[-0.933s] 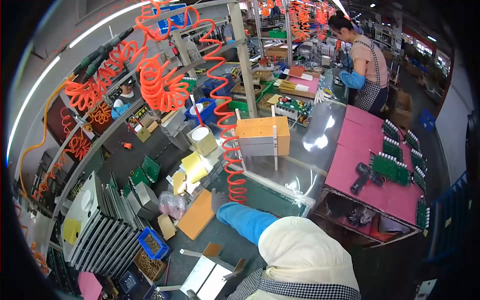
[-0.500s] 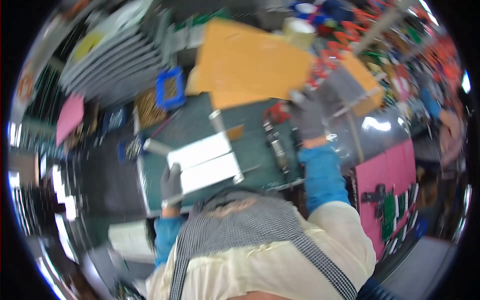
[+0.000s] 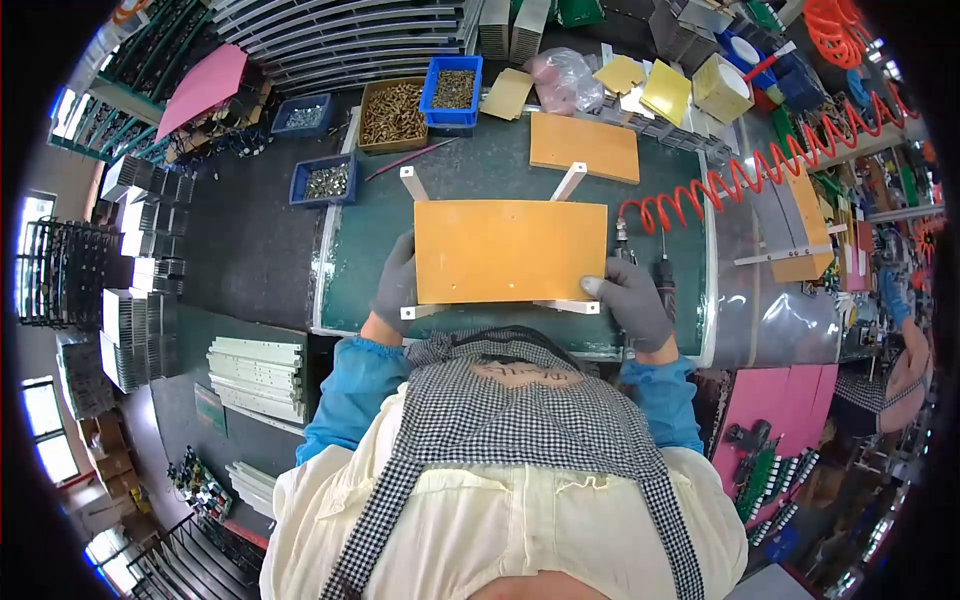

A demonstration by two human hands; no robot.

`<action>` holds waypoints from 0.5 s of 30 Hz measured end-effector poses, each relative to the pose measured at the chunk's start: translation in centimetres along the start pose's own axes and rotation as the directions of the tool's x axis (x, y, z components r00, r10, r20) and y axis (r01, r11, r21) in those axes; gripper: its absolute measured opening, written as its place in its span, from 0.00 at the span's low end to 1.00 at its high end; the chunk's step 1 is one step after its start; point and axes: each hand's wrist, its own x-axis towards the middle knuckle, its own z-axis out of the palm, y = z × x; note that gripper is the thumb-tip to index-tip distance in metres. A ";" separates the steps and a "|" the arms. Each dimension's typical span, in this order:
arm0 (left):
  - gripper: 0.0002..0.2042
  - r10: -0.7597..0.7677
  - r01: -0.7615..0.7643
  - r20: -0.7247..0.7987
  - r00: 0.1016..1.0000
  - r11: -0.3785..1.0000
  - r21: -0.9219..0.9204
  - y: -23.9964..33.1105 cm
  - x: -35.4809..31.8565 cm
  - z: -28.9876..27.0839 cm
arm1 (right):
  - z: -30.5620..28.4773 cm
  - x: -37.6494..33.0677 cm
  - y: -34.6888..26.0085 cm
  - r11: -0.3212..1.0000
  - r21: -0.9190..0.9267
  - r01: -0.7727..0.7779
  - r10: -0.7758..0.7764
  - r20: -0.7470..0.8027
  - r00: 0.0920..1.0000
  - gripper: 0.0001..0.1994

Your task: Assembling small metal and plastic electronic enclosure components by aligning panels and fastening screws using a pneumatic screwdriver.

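Note:
A flat orange board (image 3: 510, 250) lies across white metal brackets (image 3: 568, 183) on a green mat (image 3: 455, 175). My left hand (image 3: 394, 283), in a grey glove, grips the board's left edge. My gloved right hand (image 3: 632, 300) holds its lower right corner, next to a white bracket end (image 3: 570, 307). A second, smaller orange board (image 3: 584, 146) lies just beyond. A power screwdriver (image 3: 664, 280) on a red coiled hose (image 3: 760, 170) rests right of my right hand.
Blue and brown bins of screws (image 3: 420, 100) stand at the mat's far edge, with yellow pads (image 3: 665, 92) to the right. White metal rails (image 3: 258, 365) are stacked at my left. Another person (image 3: 895, 370) works at the far right by pink mats (image 3: 780, 405).
The view swung from the far benches down to my own bench. The orange board, earlier lifted and tilted, now lies flat over the white brackets, with both hands on its edges.

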 end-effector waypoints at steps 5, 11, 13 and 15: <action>0.23 -0.386 0.397 0.179 0.905 0.614 -0.682 5.5 -0.1 1.9 | -0.4 0.7 0.1 0.996 -0.071 -0.053 0.056 0.038 0.998 0.15; 0.30 -0.268 0.270 0.029 0.963 0.952 -0.145 4.7 1.0 1.9 | -0.6 1.4 0.4 0.990 -0.143 -0.011 0.010 -0.008 1.000 0.19; 0.30 -0.284 0.284 0.020 0.959 0.946 -0.158 4.6 0.9 2.1 | -0.5 2.4 -0.4 1.000 -0.011 -0.007 0.007 -0.007 1.000 0.20; 0.30 -0.301 0.300 0.016 0.953 0.939 -0.168 4.6 0.8 2.1 | 0.2 3.8 -0.9 0.985 0.174 -0.021 0.018 0.019 1.000 0.23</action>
